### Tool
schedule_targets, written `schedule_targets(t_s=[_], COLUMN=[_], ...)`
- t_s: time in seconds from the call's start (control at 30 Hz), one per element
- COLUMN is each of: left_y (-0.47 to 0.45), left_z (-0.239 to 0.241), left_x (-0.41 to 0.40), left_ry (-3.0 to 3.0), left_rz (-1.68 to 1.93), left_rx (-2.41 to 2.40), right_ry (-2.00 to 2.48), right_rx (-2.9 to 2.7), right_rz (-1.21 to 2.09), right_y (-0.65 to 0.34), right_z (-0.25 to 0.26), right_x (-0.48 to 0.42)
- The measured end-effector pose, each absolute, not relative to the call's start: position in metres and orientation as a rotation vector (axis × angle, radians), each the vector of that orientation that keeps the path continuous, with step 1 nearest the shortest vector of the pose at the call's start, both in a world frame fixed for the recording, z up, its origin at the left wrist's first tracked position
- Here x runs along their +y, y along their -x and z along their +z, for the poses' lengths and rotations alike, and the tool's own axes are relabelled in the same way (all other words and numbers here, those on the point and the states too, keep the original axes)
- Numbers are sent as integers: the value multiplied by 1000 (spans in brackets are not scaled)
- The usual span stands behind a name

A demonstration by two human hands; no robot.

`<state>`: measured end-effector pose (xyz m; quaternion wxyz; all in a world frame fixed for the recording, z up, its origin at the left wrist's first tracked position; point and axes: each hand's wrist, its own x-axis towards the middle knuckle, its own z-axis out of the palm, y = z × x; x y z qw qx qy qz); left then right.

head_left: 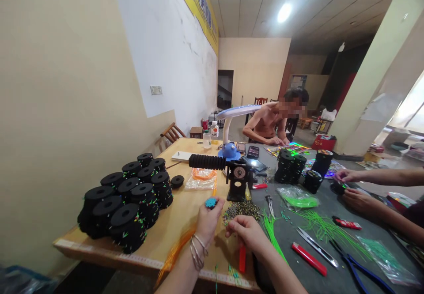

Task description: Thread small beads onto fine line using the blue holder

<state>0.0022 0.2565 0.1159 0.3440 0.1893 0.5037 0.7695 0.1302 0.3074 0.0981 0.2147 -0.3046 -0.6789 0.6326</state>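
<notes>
My left hand [209,223], with bangles on the wrist, is closed around a small round container that looks filled with turquoise bits [211,202]. My right hand [247,233] is beside it, thumb and fingers pinched together; whatever they hold is too small to make out. Behind the hands lies a pile of small dark and yellowish beads [243,211]. A black clamp device [237,179] with a row of black foam discs [207,162] on its arm stands past the pile. A red-handled tool [242,258] lies partly under my right hand. Loose orange strands [180,254] run past my left forearm.
Stacks of black foam spools [126,214] fill the table's left side. On the right lie green strands [273,236], tweezers [318,246], blue-handled pliers [357,267] and a red lighter-like tool [308,258]. A blue lamp [228,150] stands behind. Co-workers' hands [351,188] work at right and across.
</notes>
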Motion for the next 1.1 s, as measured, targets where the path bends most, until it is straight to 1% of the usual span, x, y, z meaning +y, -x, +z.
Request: schedule_targets(t_s=[0.77, 1.1], left_y=[3, -3], left_z=[109, 113], left_x=[270, 258], left_ry=[-473, -477], left_rz=[2013, 1861], left_rx=[1400, 1372], right_ry=[836, 787], right_rx=[-1825, -1845], right_rz=[1802, 1722], right_y=[-133, -138], right_z=[92, 96], right_x=[305, 311])
